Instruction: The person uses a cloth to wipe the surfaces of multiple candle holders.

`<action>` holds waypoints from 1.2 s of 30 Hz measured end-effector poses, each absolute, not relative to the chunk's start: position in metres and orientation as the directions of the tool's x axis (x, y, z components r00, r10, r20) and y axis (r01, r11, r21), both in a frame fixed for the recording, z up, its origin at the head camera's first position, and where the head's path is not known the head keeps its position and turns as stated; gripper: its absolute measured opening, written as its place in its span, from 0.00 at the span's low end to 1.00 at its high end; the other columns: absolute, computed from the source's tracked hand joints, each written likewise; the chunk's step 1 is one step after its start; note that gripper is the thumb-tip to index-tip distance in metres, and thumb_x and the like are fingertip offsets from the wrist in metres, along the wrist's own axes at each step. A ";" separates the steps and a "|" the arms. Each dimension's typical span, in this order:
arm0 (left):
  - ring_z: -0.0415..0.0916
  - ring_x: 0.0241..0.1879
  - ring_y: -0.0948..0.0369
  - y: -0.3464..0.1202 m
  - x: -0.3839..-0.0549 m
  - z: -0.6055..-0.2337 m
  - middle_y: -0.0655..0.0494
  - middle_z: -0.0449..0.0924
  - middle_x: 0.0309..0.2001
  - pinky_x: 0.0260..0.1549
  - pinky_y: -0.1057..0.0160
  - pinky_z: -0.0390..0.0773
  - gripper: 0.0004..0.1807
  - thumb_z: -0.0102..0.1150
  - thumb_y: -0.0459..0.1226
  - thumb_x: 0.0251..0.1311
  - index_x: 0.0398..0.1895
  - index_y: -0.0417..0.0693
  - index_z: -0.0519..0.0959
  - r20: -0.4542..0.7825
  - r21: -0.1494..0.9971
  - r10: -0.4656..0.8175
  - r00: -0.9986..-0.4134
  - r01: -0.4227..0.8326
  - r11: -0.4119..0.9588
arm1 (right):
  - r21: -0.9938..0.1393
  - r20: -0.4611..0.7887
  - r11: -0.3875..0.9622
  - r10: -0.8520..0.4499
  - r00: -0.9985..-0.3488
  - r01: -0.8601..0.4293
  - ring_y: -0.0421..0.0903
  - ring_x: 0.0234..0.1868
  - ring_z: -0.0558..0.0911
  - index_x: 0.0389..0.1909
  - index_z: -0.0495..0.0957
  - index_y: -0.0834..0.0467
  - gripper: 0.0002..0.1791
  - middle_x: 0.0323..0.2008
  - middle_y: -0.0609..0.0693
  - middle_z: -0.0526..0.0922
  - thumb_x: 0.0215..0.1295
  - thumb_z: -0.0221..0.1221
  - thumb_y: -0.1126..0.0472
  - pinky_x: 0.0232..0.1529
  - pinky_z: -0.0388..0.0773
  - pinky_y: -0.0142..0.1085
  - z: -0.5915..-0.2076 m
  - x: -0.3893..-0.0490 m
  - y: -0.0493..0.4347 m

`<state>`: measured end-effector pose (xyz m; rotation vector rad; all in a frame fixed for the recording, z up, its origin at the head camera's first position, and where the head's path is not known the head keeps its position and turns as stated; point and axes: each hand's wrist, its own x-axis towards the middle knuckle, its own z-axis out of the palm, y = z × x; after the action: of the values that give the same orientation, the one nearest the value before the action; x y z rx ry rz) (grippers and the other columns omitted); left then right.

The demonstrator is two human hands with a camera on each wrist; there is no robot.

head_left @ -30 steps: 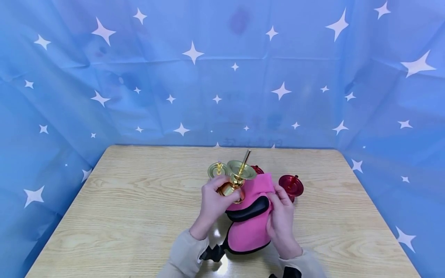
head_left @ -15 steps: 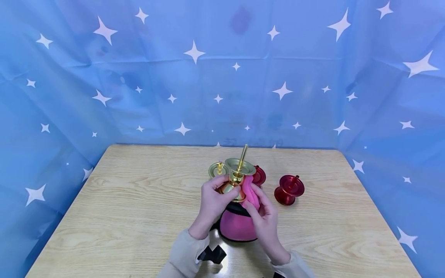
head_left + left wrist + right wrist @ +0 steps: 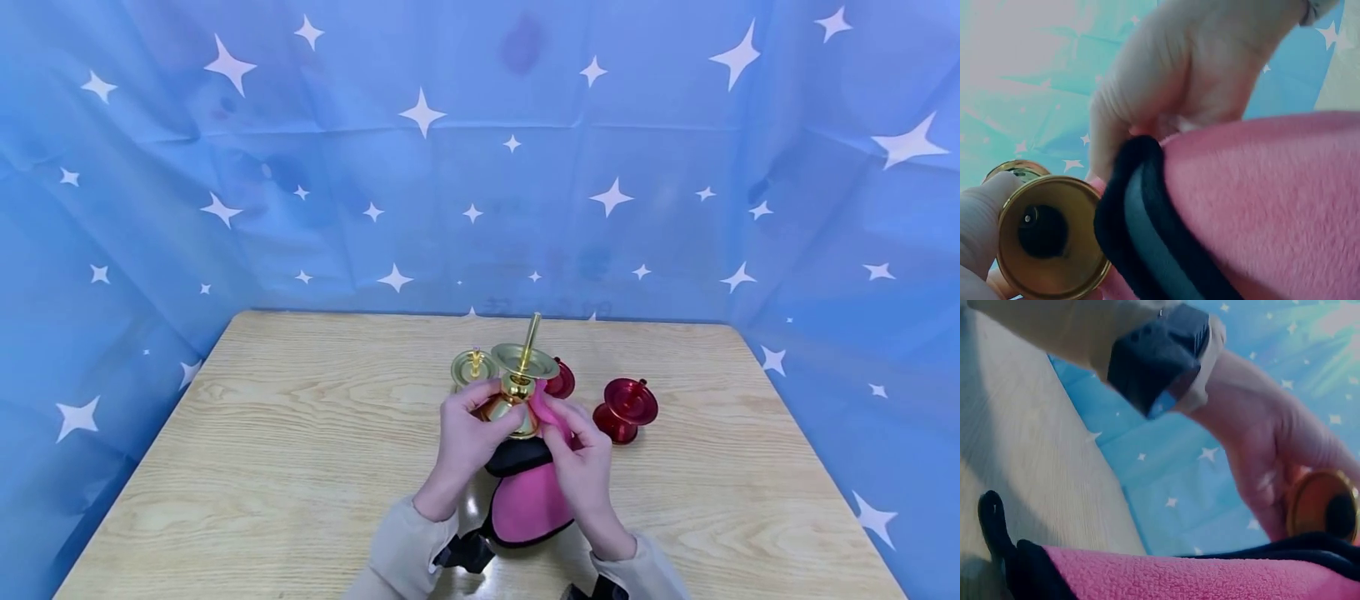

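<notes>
My left hand (image 3: 465, 433) grips a gold candle holder (image 3: 517, 388) round its waist, with its dish and spike pointing up and slightly tilted. Its hollow base (image 3: 1079, 275) faces the left wrist camera. A pink fleecy cloth with black trim (image 3: 528, 504) hangs below the holder. My right hand (image 3: 583, 471) pinches a fold of this cloth against the holder's right side. In the right wrist view, the cloth's pink pile (image 3: 1179, 578) fills the bottom edge and partly covers the holder's base.
A second gold candle holder (image 3: 463, 372) stands just behind my left hand. One red candle holder (image 3: 560, 382) is partly hidden behind the held one, and another (image 3: 626, 408) stands to the right. The wooden table (image 3: 262, 467) meets a blue star-patterned backdrop (image 3: 337, 167).
My right hand has moved left, bringing the cloth from the holder's right side up against it, then shifted slightly back right. The left hand keeps its grip on the candle holder.
</notes>
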<state>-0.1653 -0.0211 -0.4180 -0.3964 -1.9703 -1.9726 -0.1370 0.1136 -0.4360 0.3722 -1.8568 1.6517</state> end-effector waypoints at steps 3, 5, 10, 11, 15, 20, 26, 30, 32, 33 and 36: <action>0.74 0.31 0.61 -0.020 -0.167 -0.420 0.47 0.82 0.31 0.26 0.69 0.76 0.09 0.66 0.27 0.43 0.31 0.38 0.84 0.427 0.904 -0.068 -0.902 0.426 0.033 | -0.795 0.604 0.217 0.194 -0.773 -0.567 0.39 0.42 0.76 0.44 0.80 0.71 0.21 0.39 0.50 0.82 0.49 0.52 0.85 0.33 0.71 0.21 -0.432 -0.128 0.113; 0.73 0.30 0.61 -0.019 -0.168 -0.420 0.48 0.81 0.30 0.25 0.70 0.75 0.08 0.66 0.27 0.42 0.30 0.39 0.84 0.430 0.903 -0.088 -0.899 0.428 0.039 | -0.795 0.602 0.227 0.184 -0.777 -0.562 0.39 0.42 0.76 0.45 0.80 0.70 0.22 0.40 0.52 0.81 0.48 0.52 0.86 0.33 0.71 0.21 -0.431 -0.123 0.112; 0.73 0.31 0.58 -0.019 -0.170 -0.422 0.48 0.81 0.30 0.26 0.69 0.76 0.08 0.67 0.27 0.42 0.29 0.39 0.84 0.418 0.908 -0.101 -0.903 0.416 0.041 | -0.776 0.627 0.224 0.165 -0.762 -0.590 0.40 0.40 0.75 0.46 0.79 0.71 0.22 0.39 0.57 0.79 0.48 0.52 0.86 0.33 0.71 0.22 -0.431 -0.117 0.111; 0.74 0.32 0.58 -0.019 -0.170 -0.422 0.48 0.81 0.30 0.26 0.69 0.76 0.08 0.67 0.27 0.42 0.29 0.39 0.84 0.412 0.911 -0.104 -0.905 0.409 0.043 | -0.774 0.629 0.222 0.167 -0.759 -0.593 0.39 0.39 0.75 0.46 0.79 0.71 0.22 0.39 0.57 0.79 0.49 0.52 0.86 0.32 0.71 0.22 -0.431 -0.117 0.111; 0.74 0.33 0.60 -0.018 -0.170 -0.423 0.47 0.81 0.33 0.27 0.70 0.76 0.08 0.68 0.27 0.43 0.31 0.37 0.84 0.362 0.932 -0.101 -0.927 0.360 0.038 | -0.786 0.617 0.201 0.196 -0.762 -0.585 0.39 0.38 0.75 0.46 0.78 0.71 0.21 0.40 0.55 0.79 0.51 0.52 0.84 0.30 0.70 0.20 -0.434 -0.119 0.111; 0.74 0.33 0.61 -0.015 -0.168 -0.425 0.45 0.80 0.35 0.26 0.72 0.75 0.10 0.67 0.26 0.44 0.32 0.33 0.81 0.314 0.949 -0.085 -0.946 0.313 0.020 | -0.784 0.620 0.154 0.225 -0.751 -0.601 0.38 0.39 0.75 0.47 0.77 0.74 0.21 0.41 0.54 0.79 0.51 0.51 0.85 0.33 0.70 0.20 -0.438 -0.122 0.111; 0.74 0.32 0.61 -0.015 -0.167 -0.427 0.46 0.81 0.35 0.25 0.73 0.73 0.10 0.68 0.26 0.44 0.31 0.34 0.79 0.304 0.953 -0.087 -0.949 0.303 0.026 | -0.771 0.637 0.166 0.221 -0.738 -0.615 0.37 0.39 0.75 0.46 0.76 0.76 0.22 0.41 0.55 0.80 0.48 0.51 0.87 0.32 0.70 0.20 -0.441 -0.126 0.112; 0.71 0.28 0.65 -0.017 -0.166 -0.425 0.47 0.80 0.31 0.22 0.73 0.71 0.08 0.68 0.29 0.45 0.30 0.36 0.80 0.315 0.949 -0.047 -0.948 0.314 0.034 | -0.763 0.644 0.255 0.219 -0.733 -0.594 0.35 0.36 0.74 0.46 0.78 0.73 0.21 0.39 0.61 0.80 0.48 0.53 0.86 0.31 0.69 0.20 -0.437 -0.134 0.116; 0.69 0.27 0.66 -0.017 -0.166 -0.424 0.47 0.79 0.30 0.23 0.72 0.70 0.08 0.68 0.30 0.46 0.30 0.36 0.80 0.333 0.943 -0.026 -0.943 0.332 0.032 | -0.773 0.628 0.280 0.218 -0.747 -0.569 0.34 0.38 0.75 0.45 0.79 0.72 0.20 0.39 0.63 0.80 0.49 0.55 0.85 0.34 0.70 0.20 -0.433 -0.138 0.119; 0.69 0.26 0.65 -0.018 -0.166 -0.424 0.46 0.79 0.29 0.22 0.72 0.69 0.08 0.68 0.30 0.47 0.29 0.36 0.80 0.339 0.941 -0.015 -0.941 0.338 0.028 | -0.784 0.613 0.278 0.214 -0.760 -0.554 0.35 0.39 0.76 0.45 0.79 0.71 0.20 0.39 0.63 0.80 0.50 0.55 0.84 0.36 0.71 0.20 -0.430 -0.140 0.120; 0.71 0.27 0.67 -0.019 -0.166 -0.423 0.45 0.80 0.29 0.25 0.73 0.71 0.07 0.68 0.30 0.47 0.29 0.35 0.81 0.339 0.941 0.012 -0.941 0.339 0.005 | -0.843 0.531 0.235 0.212 -0.821 -0.485 0.35 0.43 0.77 0.44 0.80 0.71 0.18 0.39 0.61 0.81 0.50 0.55 0.83 0.41 0.72 0.22 -0.425 -0.146 0.122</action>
<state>-0.1661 -0.0186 -0.4229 -0.3667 -2.0450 -2.0314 -0.1457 0.1224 -0.4247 0.2490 -1.9589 1.6358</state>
